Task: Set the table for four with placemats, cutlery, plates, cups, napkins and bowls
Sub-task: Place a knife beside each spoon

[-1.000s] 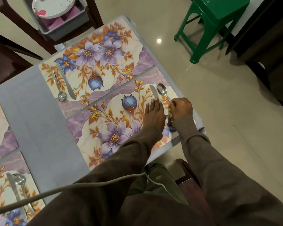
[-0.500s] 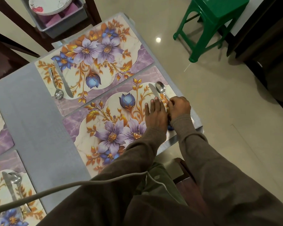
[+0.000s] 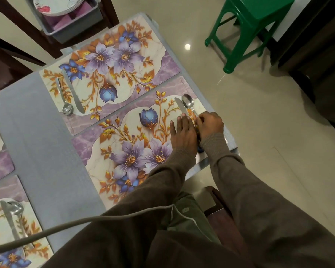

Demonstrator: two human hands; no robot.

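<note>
Floral placemats lie on the grey table point(image 3: 39, 151). On the near placemat point(image 3: 124, 144), a knife point(image 3: 179, 106) and a spoon point(image 3: 189, 103) lie side by side at its right end. My left hand point(image 3: 183, 132) rests flat on the knife's handle end, fingers straight. My right hand point(image 3: 210, 125) pinches the spoon's handle, fingers curled. The far placemat point(image 3: 112, 66) carries its own spoon point(image 3: 65, 101) and knife point(image 3: 73, 93) at its left end. A third placemat point(image 3: 6, 219) at lower left also bears a knife and spoon.
A grey tub point(image 3: 74, 26) with stacked plates point(image 3: 56, 4) and pink items sits on a dark chair beyond the table. A green plastic stool point(image 3: 253, 22) stands on the tiled floor to the right. A grey cable point(image 3: 66, 227) crosses my sleeves.
My view has shifted slightly. Both hands stay at the knife and spoon on the near placemat with only small finger movements.
</note>
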